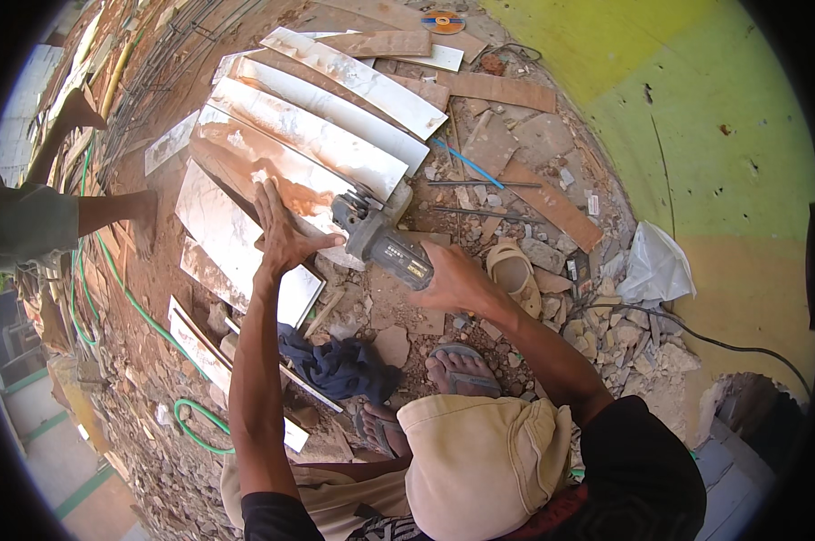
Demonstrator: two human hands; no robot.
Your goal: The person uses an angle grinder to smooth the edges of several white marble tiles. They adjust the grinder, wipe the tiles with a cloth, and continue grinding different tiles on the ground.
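Note:
My right hand (457,278) is wrapped round the body of a dark angle grinder (391,252). The grinder's head rests at the near right end of a long white tile (261,160) smeared with reddish-brown dust. On that tile my left hand (283,225) presses down with fingers stretched out and thumb pointing toward the grinder. The grinder's disc is mostly hidden. Beyond it lie more dusty white tile strips (322,126), side by side. Another white tile (222,221) lies to the left, under my left wrist.
Another person's bare leg (119,212) stands at the left. A green hose (141,302) runs along the rubble. Dark cloth (344,361) lies before my feet in flip-flops (461,370). To the right are a beige clog (514,278), broken stones, a black cable (723,335) and a painted wall (696,117).

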